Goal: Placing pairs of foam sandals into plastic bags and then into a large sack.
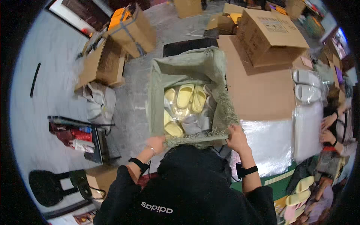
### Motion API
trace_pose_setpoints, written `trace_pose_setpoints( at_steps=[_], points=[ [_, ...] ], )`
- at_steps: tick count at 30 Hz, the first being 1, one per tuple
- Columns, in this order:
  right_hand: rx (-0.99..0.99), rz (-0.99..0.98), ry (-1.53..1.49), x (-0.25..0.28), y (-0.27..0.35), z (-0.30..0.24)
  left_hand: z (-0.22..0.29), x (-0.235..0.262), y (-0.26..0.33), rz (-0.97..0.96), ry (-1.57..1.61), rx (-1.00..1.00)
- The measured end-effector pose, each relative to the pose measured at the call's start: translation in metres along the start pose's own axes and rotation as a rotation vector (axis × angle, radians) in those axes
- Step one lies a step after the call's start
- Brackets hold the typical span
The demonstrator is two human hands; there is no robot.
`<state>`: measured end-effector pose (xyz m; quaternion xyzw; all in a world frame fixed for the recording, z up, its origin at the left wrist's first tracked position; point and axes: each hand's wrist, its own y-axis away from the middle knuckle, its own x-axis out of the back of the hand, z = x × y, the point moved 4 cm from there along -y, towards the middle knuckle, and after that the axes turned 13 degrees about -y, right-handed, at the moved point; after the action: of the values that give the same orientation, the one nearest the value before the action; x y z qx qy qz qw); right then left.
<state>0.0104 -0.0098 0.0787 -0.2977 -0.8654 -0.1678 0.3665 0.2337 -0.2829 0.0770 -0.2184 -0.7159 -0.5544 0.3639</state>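
Your left hand (pixel 156 142) and right hand (pixel 236 137) each clench the near hem of the woven sack (pixel 187 67), at 7 and 5 o'clock of its mouth, holding it spread directly ahead of you. The cloth is soft, frayed and limp, so it will probably sag unless gripped at the rolled edge, as now. Inside lie pale yellow slippers (pixel 185 95) in clear bags, light and slippery; some at the bottom seem grey, though glare obscures them. At 2 o'clock, the cardboard sheet (pixel 258 90) carries white slippers (pixel 306 86); beyond, at 12, cardboard boxes (pixel 270 32).
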Motion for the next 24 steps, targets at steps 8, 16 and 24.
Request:
trace_pose_setpoints(
  at_steps=[8,16,24],
  points=[
    [-0.135,0.355,-0.397,0.000,0.042,0.056,0.035,0.002,-0.029,-0.011,0.123,-0.153],
    [-0.534,0.933,-0.743,0.015,0.103,0.064,-0.052,-0.078,-0.067,-0.143,-0.165,-0.080],
    [-0.846,0.944,-0.373,-0.023,0.173,0.067,0.064,0.048,-0.106,0.509,-0.104,-0.411]
  ],
)
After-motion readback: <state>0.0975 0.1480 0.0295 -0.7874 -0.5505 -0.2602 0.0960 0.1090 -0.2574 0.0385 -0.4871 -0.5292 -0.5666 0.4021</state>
